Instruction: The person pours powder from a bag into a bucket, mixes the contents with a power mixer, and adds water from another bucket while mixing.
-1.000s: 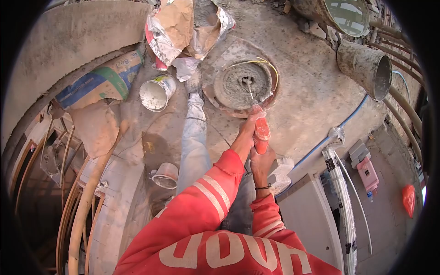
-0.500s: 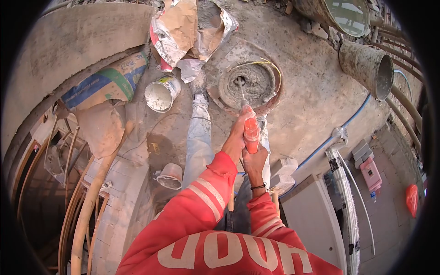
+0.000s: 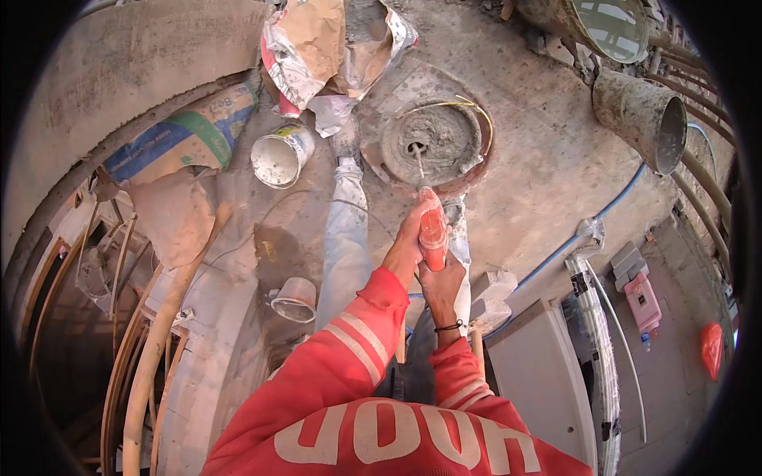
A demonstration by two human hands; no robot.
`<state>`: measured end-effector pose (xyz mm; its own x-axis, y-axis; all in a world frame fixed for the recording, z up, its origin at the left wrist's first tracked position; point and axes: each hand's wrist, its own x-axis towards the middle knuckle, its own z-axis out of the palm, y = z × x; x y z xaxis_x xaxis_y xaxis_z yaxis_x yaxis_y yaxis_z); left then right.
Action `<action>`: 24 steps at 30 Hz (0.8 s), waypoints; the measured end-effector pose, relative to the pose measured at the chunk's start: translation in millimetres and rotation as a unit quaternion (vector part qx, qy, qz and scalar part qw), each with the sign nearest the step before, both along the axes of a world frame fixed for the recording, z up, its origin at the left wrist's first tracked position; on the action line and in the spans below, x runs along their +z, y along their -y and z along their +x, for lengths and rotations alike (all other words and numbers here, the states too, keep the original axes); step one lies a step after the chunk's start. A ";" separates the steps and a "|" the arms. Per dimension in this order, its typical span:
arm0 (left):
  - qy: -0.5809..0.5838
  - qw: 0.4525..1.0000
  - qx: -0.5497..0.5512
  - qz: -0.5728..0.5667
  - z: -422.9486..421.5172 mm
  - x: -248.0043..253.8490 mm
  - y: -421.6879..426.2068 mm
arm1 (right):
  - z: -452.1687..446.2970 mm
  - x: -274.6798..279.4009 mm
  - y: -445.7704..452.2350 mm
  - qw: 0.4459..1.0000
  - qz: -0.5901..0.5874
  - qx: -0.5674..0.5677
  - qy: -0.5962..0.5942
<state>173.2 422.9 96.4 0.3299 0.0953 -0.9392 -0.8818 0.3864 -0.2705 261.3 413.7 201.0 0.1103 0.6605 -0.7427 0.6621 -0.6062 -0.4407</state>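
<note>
A red power mixer (image 3: 433, 232) is held by both my hands over a round bucket (image 3: 386, 152) of wet grey mortar (image 3: 448, 139). My left hand (image 3: 407, 238) wraps round its front part. Behind it, nearer my body, my right hand (image 3: 443, 279) grips the rear of the tool, with a dark band on the wrist. The thin shaft goes down into the mortar, left of the middle, where its head is partly sunk. A yellow strip (image 3: 476, 111) lies along the bucket's upper right rim.
A white bucket (image 3: 277, 160), torn paper sacks (image 3: 313, 47) and a cement bag (image 3: 182, 139) lie to the left. A small pail (image 3: 295, 300) is by my leg. Dirty buckets (image 3: 635, 115) are at upper right. A blue hose (image 3: 548, 262) crosses the right side.
Over the last second, the mixer and both my hands have shifted left, and the mixing head has moved from the bucket's middle to its left part. My grip stays the same.
</note>
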 end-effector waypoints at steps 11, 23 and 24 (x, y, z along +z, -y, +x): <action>0.009 0.997 0.075 0.010 -2.4 6.5 -7.5 | 1.7 5.5 -16.4 0.999 0.021 0.037 0.010; 0.036 0.999 0.038 0.010 -20.7 11.8 -28.2 | -1.8 0.7 -23.0 0.999 0.007 0.042 0.018; 0.031 0.999 0.040 0.011 -21.2 8.2 -30.3 | -2.7 -0.4 -27.6 0.999 0.011 0.050 0.017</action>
